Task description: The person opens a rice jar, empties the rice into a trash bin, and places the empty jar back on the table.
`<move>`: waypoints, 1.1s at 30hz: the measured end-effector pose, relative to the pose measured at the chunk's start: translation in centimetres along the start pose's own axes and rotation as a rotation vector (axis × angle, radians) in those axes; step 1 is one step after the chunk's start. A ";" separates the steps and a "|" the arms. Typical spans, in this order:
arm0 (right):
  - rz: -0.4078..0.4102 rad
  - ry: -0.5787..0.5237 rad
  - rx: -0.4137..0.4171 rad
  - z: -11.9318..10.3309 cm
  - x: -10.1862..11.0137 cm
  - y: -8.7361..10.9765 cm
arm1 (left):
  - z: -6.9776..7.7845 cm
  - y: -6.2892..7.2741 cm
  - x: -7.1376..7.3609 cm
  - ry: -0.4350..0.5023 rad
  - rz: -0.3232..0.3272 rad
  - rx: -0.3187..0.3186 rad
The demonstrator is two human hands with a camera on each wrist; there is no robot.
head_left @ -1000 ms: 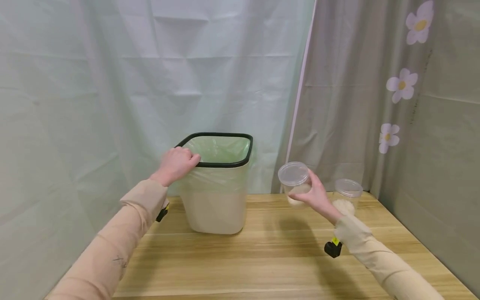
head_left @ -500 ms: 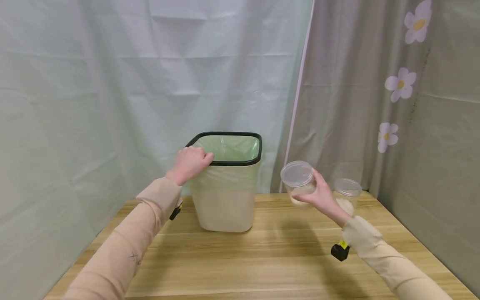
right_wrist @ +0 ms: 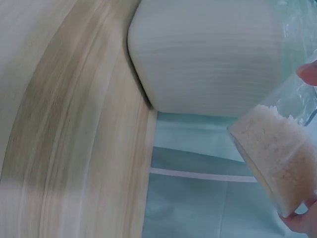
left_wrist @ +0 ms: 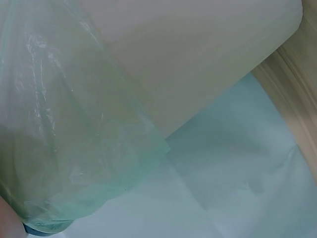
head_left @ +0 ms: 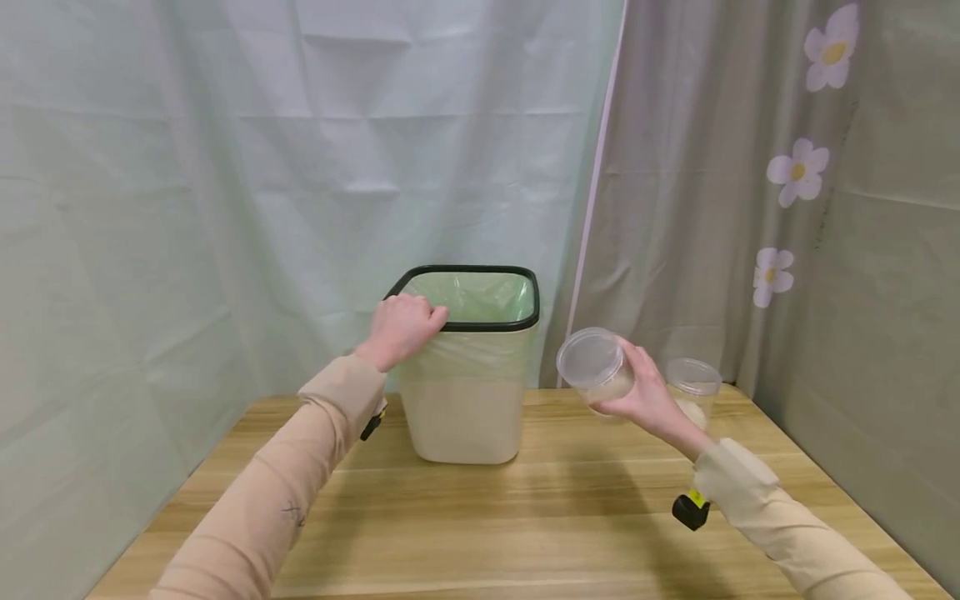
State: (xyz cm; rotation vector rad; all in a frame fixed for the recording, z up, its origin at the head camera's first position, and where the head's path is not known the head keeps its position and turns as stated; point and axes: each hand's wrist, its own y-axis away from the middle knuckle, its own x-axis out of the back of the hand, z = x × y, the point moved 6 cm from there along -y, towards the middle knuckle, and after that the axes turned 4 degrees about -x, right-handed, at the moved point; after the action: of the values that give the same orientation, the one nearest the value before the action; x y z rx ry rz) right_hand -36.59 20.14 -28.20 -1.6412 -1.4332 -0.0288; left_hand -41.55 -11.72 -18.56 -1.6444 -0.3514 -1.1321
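Observation:
My left hand (head_left: 405, 329) grips the black rim of a cream trash bin (head_left: 465, 417) at its near left corner. The bin stands upright, and a thin green bag (left_wrist: 79, 119) lines it and hangs over the outside. To the right of the bin, my right hand (head_left: 648, 396) holds a clear round plastic container (head_left: 592, 362) above the table, its top leaning left toward the bin. White rice (right_wrist: 275, 146) fills part of that container and slants inside it. A lid covers its top in the head view.
A second clear lidded container (head_left: 693, 379) with white contents stands behind my right wrist, at the table's back right. Pale curtains (head_left: 420, 150) hang along the back and both sides. The wooden table (head_left: 480, 533) spreads in front of the bin.
The bin has slid to the right with my left hand on its rim. The rice container in my right hand has tipped further left, and my right forearm has shifted slightly right.

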 end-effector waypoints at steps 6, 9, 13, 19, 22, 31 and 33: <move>-0.007 0.008 0.039 -0.5 0.5 0.2 | 0.9 -0.4 -0.1 -0.011 0.002 0.012; -0.008 0.006 0.038 -0.8 0.8 0.3 | 1.5 -0.7 -0.3 -0.012 -0.014 0.016; -0.027 0.005 0.042 -1.4 1.0 0.7 | 2.1 -1.0 -0.7 -0.010 -0.040 0.020; -0.059 0.004 0.077 -2.8 1.0 0.9 | 2.7 -1.5 -0.9 -0.023 -0.035 0.019; -0.068 -0.012 0.093 -3.5 0.9 1.0 | 3.0 -1.7 -0.9 -0.023 -0.032 0.012; -0.049 -0.003 0.178 -4.5 0.7 1.1 | 4.2 -2.3 -1.5 -0.020 -0.047 0.021; -0.045 0.003 0.199 -4.8 0.7 1.2 | 4.5 -2.4 -1.6 -0.024 -0.052 0.020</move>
State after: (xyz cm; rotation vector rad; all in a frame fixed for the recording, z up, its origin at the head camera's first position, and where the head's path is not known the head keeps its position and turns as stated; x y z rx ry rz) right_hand -32.91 17.82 -25.79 -1.4466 -1.4231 0.0832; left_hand -41.81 -6.35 -18.38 -1.6405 -0.4225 -1.1448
